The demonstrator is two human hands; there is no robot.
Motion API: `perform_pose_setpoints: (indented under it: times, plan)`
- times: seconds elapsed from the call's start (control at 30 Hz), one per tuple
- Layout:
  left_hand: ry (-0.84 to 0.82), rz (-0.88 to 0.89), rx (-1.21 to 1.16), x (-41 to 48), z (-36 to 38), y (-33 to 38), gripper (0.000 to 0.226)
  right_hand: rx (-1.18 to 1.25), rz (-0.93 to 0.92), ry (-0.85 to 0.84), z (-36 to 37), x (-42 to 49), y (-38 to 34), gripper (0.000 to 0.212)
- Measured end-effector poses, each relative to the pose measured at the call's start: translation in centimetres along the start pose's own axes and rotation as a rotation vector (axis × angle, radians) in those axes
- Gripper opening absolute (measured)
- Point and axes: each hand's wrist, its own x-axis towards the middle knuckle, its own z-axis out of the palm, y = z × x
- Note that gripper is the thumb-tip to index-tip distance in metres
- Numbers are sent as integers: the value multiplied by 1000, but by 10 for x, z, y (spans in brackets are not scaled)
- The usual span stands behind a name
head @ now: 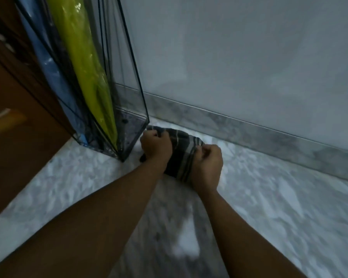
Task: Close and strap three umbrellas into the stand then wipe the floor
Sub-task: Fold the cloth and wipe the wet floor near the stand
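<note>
A dark cloth with pale stripes [179,149] lies bunched on the marble floor [269,197], just right of the stand's foot. My left hand [156,146] grips its left end and my right hand [207,167] grips its right end, both with curled fingers. The clear umbrella stand with black edges [132,81] stands at the left against the wall. Inside it are a closed yellow-green umbrella [82,67], a closed blue umbrella [52,77] and a dark one [97,141] at the bottom, mostly hidden.
A brown wooden cabinet [18,127] rises at the left, touching the stand. A grey wall [239,57] with a marble skirting board [249,135] runs behind the cloth. Marble floor spreads to the right and towards me.
</note>
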Motion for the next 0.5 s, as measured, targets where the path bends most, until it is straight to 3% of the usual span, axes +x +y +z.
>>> perform_pose_setpoints:
  times: [0.1, 0.17, 0.23, 0.33, 0.43, 0.5]
  plan:
    - [-160, 275, 48, 17, 31, -21, 36, -105, -85, -150, 26, 35, 16, 11]
    - [-359, 390, 378, 24, 47, -46, 46, -265, -161, -321, 43, 47, 37, 23]
    - [-434, 481, 689, 32, 49, -62, 49, -577, -305, -430, 53, 50, 55, 41]
    - [-480, 528, 800, 48, 47, -62, 59, -911, -431, -476, 53, 61, 62, 64]
    - [-629, 456, 818, 70, 46, -57, 61, -968, -424, -465, 43, 86, 54, 52]
    - [-610, 559, 897, 81, 47, -62, 60, -980, -392, -465, 45, 96, 40, 43]
